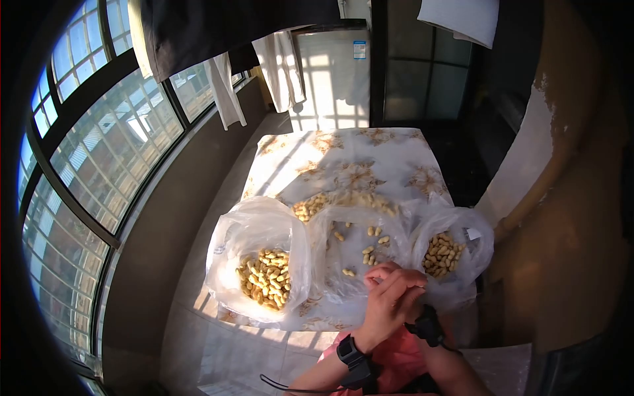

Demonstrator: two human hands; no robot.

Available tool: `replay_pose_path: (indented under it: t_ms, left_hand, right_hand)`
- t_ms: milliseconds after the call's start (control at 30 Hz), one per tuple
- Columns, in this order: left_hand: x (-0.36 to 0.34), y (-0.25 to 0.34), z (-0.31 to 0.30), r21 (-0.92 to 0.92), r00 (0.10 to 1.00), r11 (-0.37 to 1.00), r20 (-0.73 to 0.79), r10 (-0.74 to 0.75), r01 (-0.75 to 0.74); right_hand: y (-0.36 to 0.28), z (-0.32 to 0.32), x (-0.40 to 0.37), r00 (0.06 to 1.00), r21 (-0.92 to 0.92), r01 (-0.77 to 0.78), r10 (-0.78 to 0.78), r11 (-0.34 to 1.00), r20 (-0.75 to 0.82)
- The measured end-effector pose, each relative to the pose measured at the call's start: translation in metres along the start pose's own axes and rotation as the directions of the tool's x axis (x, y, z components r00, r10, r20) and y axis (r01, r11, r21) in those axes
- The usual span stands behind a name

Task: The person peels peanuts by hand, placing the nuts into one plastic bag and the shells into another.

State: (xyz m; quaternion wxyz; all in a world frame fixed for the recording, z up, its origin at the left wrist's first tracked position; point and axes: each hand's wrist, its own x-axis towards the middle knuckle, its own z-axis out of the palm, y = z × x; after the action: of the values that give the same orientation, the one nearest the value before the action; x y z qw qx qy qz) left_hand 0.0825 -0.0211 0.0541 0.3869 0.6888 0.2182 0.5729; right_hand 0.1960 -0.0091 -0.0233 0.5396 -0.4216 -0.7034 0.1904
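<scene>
My left hand (388,294) and my right hand (413,307) are together at the table's near edge, in front of the middle and right bags. Both have bent, closed fingers; what they hold, if anything, is hidden. My left hand covers much of the right. Just beyond them, a clear plastic bag (319,259) in the middle has several loose peanuts (368,250) in it. To the right, another plastic bag (485,249) stands open with a pile of peanuts (442,255). On the left, a wide-open plastic bag (224,245) holds a larger heap of peanuts (265,278).
The table (356,146) has a white flowered cover. More peanuts (310,207) lie behind the middle bag's near part. Barred windows (119,152) line the left side, and white cloths (281,69) hang beyond the table. A wall (568,198) stands to the right.
</scene>
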Motion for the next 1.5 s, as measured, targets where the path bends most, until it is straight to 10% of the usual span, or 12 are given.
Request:
replay_pose_path:
  t_ms: [167, 500, 800, 1000, 1500]
  left_hand:
    - [0.009, -0.002, 0.041, -0.128, 0.867, 0.989, 0.482, 0.128, -0.075]
    - [0.021, -0.024, 0.046, -0.006, 0.864, 1.0, 0.503, 0.007, -0.004]
    - [0.049, -0.015, 0.054, 0.313, 0.939, 0.918, 0.312, 0.144, -0.245]
    - [0.057, -0.049, 0.056, 0.464, 0.873, 0.807, 0.472, 0.124, -0.365]
    - [0.032, -0.018, -0.033, 0.48, 0.991, 0.867, 0.048, 0.126, -0.134]
  right_hand:
    - [-0.005, 0.001, 0.009, 0.998, -0.119, -0.014, 0.007, 0.993, -0.055]
    - [-0.007, 0.004, 0.006, 0.997, -0.09, -0.064, 0.06, 0.994, -0.047]
    - [-0.013, -0.001, 0.008, 0.997, -0.187, -0.076, 0.081, 0.979, 0.015]
    - [-0.015, 0.0, 0.008, 0.994, -0.199, -0.098, 0.107, 0.975, 0.035]
    - [-0.005, 0.002, -0.002, 0.995, -0.251, -0.099, 0.093, 0.963, -0.033]
